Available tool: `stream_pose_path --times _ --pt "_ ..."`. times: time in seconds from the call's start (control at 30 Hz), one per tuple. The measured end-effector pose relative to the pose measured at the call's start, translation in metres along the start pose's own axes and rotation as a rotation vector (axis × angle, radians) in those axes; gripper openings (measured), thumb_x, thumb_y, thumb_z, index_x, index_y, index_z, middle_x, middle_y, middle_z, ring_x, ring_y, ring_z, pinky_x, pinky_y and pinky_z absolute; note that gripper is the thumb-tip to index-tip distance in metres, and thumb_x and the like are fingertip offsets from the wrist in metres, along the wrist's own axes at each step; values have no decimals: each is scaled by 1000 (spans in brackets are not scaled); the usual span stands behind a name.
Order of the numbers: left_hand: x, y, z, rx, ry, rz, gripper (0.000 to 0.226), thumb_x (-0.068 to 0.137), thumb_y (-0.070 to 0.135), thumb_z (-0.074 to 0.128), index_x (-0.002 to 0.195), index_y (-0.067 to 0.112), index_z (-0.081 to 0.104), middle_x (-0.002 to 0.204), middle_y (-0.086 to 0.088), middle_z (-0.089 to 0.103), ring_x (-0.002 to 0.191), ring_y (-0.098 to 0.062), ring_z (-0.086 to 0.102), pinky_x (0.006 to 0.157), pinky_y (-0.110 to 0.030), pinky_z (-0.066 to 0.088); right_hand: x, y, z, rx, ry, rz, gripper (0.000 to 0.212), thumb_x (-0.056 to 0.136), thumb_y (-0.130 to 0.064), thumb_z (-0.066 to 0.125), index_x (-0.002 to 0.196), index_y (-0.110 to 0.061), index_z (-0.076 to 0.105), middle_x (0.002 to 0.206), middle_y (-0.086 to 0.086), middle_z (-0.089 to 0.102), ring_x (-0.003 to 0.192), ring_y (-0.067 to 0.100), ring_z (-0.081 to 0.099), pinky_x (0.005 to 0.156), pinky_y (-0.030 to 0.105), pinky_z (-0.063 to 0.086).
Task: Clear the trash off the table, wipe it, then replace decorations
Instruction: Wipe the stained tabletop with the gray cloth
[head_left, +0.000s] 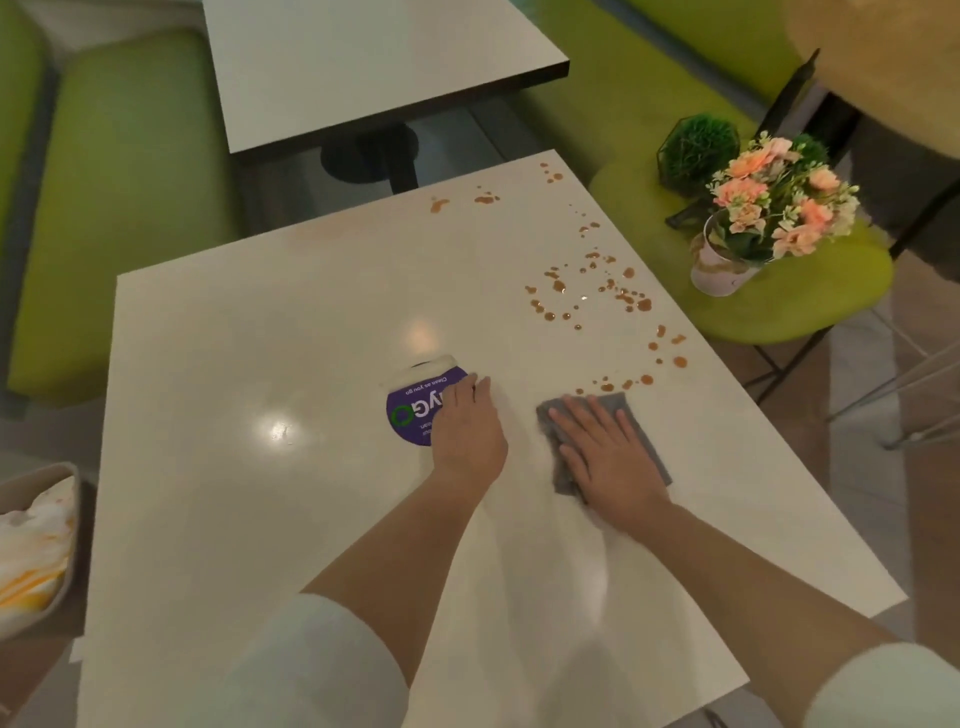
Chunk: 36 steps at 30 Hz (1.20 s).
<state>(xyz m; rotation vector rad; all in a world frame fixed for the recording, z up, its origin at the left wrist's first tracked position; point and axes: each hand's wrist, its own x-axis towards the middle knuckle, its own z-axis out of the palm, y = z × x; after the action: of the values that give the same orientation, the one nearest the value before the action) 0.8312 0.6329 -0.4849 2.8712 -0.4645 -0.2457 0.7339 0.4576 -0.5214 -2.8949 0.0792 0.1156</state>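
Note:
The white table (260, 395) carries a trail of orange-brown sauce drops (592, 291) along its right side. My right hand (608, 449) lies flat with fingers spread on a grey cloth (621, 410), just below the nearest drops. My left hand (467, 426) rests with straight fingers on the table, partly covering a round purple sticker (413, 410) with white lettering. A pot of pink flowers (763, 218) and a green ball plant (696, 150) stand on a green chair (810, 306) to the right.
A bin (36, 545) holding crumpled white and yellow wrappers sits at the left edge. A second white table (363, 67) stands behind, with green bench seats (124, 197) at the left and back. Metal chair legs (909, 405) show at the right.

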Motion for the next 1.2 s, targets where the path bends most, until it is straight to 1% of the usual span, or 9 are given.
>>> stream_pose_path --times 0.1,0.23,0.4,0.53,0.63,0.83,1.03,1.13,1.2 --pt "13 25 2 47 -10 -76 52 103 25 36 152 13 22 158 -9 21 142 -26 24 111 -36 29 -2 -15 2 96 27 7 54 101 -35 16 153 -27 29 160 -5 26 149 18 18 122 38 2" --pt "25 47 3 108 -48 -156 52 104 31 33 152 14 20 159 -14 17 144 -30 20 115 -44 25 -28 19 -6 111 -2 -239 47 104 -32 28 150 -25 38 159 -8 29 149 14 19 122 37 10" --pt "37 65 15 161 -82 -169 54 104 36 26 152 13 16 162 -12 7 149 -32 7 118 -54 14 1 75 -22 68 50 -2 53 102 -38 20 153 -29 31 159 -8 26 149 16 16 122 36 1" --pt "50 81 18 174 3 -174 50 104 38 25 145 9 31 156 -10 25 142 -29 25 112 -46 25 -17 60 -19 167 17 -192 47 103 -31 31 148 -25 42 157 -5 34 148 16 21 122 37 7" --pt "56 82 22 183 66 -173 44 104 35 31 134 6 43 139 -13 45 122 -30 43 98 -41 35 -36 84 -28 188 78 -315 39 103 -31 44 141 -27 52 151 -1 40 139 19 36 117 36 26" --pt "55 75 39 177 154 -174 38 95 33 56 120 4 54 123 -15 58 106 -34 55 89 -46 44 -15 145 -42 6 333 223 33 97 -33 52 126 -29 66 111 4 48 99 25 39 81 39 34" --pt "57 64 49 184 180 -139 40 99 39 48 124 10 57 135 -10 52 117 -33 48 97 -43 24 60 132 -48 342 462 645 38 104 -29 41 124 -9 66 122 10 53 110 28 42 95 41 36" --pt "60 57 51 164 188 -126 50 98 46 32 125 12 56 135 -8 50 119 -30 41 97 -44 22 73 108 -43 330 387 404 47 104 -33 32 135 -8 56 133 13 52 124 30 45 104 44 38" --pt "61 55 50 140 151 -129 57 96 51 22 132 17 51 139 -5 43 125 -26 31 101 -43 17 60 101 -30 156 228 193 55 104 -36 20 148 -10 41 150 12 41 140 27 33 117 44 27"
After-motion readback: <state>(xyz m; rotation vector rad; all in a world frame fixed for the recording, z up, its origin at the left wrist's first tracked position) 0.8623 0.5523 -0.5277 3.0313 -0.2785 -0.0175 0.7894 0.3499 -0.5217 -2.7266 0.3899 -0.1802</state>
